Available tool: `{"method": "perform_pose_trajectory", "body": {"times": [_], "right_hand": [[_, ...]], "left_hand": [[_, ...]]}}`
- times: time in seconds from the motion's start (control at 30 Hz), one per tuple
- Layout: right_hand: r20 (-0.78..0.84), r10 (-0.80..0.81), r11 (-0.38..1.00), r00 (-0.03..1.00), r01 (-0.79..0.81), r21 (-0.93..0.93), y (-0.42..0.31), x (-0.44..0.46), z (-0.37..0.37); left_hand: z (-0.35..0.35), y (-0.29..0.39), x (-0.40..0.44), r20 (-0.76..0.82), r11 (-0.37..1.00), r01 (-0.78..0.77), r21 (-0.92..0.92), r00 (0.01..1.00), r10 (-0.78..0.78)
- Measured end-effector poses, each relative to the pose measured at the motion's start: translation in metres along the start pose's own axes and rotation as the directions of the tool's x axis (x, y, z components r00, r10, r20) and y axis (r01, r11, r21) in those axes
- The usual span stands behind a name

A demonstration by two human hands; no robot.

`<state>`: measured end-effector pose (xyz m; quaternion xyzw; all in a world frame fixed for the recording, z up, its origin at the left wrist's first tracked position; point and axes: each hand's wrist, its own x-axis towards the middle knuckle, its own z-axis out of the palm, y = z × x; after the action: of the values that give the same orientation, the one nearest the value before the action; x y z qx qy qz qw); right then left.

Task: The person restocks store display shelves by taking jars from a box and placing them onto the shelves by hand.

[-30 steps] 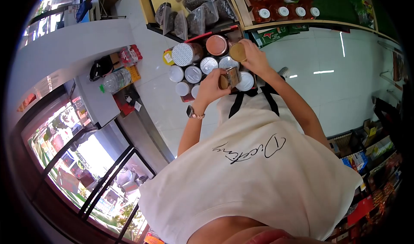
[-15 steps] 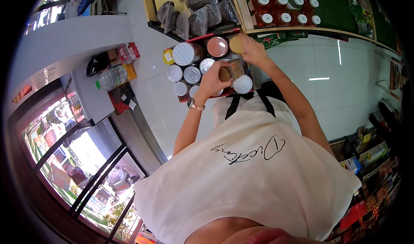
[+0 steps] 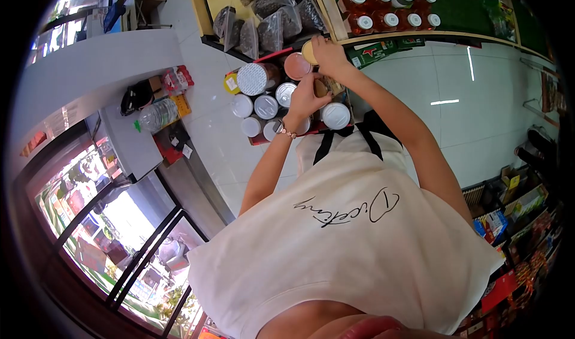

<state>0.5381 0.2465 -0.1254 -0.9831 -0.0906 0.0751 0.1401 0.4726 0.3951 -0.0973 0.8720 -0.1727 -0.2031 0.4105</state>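
Right hand (image 3: pixel 331 58) grasping gold-lidded jar (image 3: pixel 309 53) beside pink-lidded jar (image 3: pixel 297 66). Left hand (image 3: pixel 305 97) seems to grip brown-lidded jar (image 3: pixel 321 88), partly hidden, near white-lidded jar (image 3: pixel 335 116).

So up top there's a wooden bin (image 3: pixel 208 9) with a bunch of clear bags (image 3: pixel 271 32) full of dark stuff, no clue what. Right beside it, two rows of red jars (image 3: pixel 391 21) with white lids sit on a green mat (image 3: pixel 464 12). Off left, a big plastic bottle (image 3: pixel 159 116) is lying on its side near a black bag (image 3: pixel 135 98). Lower right's just packed shelves (image 3: pixel 520 210).
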Motion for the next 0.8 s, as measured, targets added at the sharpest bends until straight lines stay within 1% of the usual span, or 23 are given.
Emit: {"method": "perform_pose_trajectory", "body": {"times": [0.1,0.17,0.2,0.27,0.3,0.37,0.4,0.5,0.57,0.6,0.67,0.7,0.77,0.8], "right_hand": [[0.051,0.006,0.996,0.999,-0.011,0.086,-0.001,-0.004,-0.01],[0.097,-0.003,0.995,0.995,-0.007,0.1,0.001,-0.004,-0.009],[0.12,-0.008,0.994,0.993,-0.005,0.107,0.003,-0.005,-0.006],[0.044,-0.055,0.979,0.998,0.045,0.198,0.013,-0.002,0.018],[-0.001,-0.077,0.968,0.997,0.075,0.238,0.022,0.001,0.029],[0.01,-0.097,0.911,0.995,0.085,0.404,0.03,-0.003,0.016],[0.012,-0.11,0.871,0.994,0.091,0.483,0.033,-0.004,0.011],[-0.017,-0.095,0.772,0.995,0.085,0.63,0.038,-0.007,0.007],[-0.026,-0.08,0.731,0.996,0.076,0.678,0.037,-0.008,0.0],[-0.026,-0.072,0.709,0.997,0.069,0.702,0.037,-0.01,-0.003],[0.017,-0.09,0.75,0.996,0.057,0.659,0.037,-0.01,-0.004],[0.037,-0.099,0.768,0.994,0.053,0.638,0.036,-0.01,-0.005],[-0.011,-0.121,0.777,0.993,0.101,0.621,0.036,-0.011,-0.004],[-0.034,-0.128,0.781,0.991,0.122,0.613,0.036,-0.012,-0.004]], "left_hand": [[0.012,0.007,0.009,-0.038,0.996,0.042,0.08,0.999,-0.039],[0.019,0.007,0.02,-0.062,0.984,0.07,0.163,0.996,-0.061],[0.021,0.007,0.025,-0.07,0.982,0.1,0.16,0.993,-0.09],[0.028,0.004,0.03,-0.084,0.974,0.167,0.154,0.984,-0.156],[0.032,-0.003,0.032,-0.104,0.984,0.131,0.123,0.988,-0.119],[0.034,-0.013,0.031,-0.143,0.996,0.065,0.068,0.988,-0.055],[0.037,-0.018,0.029,-0.18,0.998,0.059,0.035,0.982,-0.052],[0.042,-0.012,0.02,-0.312,0.997,0.054,-0.057,0.948,-0.069],[0.051,-0.029,0.014,-0.413,0.992,0.059,-0.109,0.905,-0.099],[0.054,-0.037,0.01,-0.411,0.989,0.057,-0.136,0.905,-0.109],[0.057,-0.049,0.004,-0.412,0.981,0.052,-0.188,0.902,-0.127],[0.059,-0.054,0.001,-0.409,0.968,0.053,-0.246,0.899,-0.153],[0.056,-0.056,-0.002,-0.399,0.935,0.052,-0.352,0.895,-0.2],[0.054,-0.057,-0.005,-0.41,0.933,0.06,-0.356,0.887,-0.213]]}}
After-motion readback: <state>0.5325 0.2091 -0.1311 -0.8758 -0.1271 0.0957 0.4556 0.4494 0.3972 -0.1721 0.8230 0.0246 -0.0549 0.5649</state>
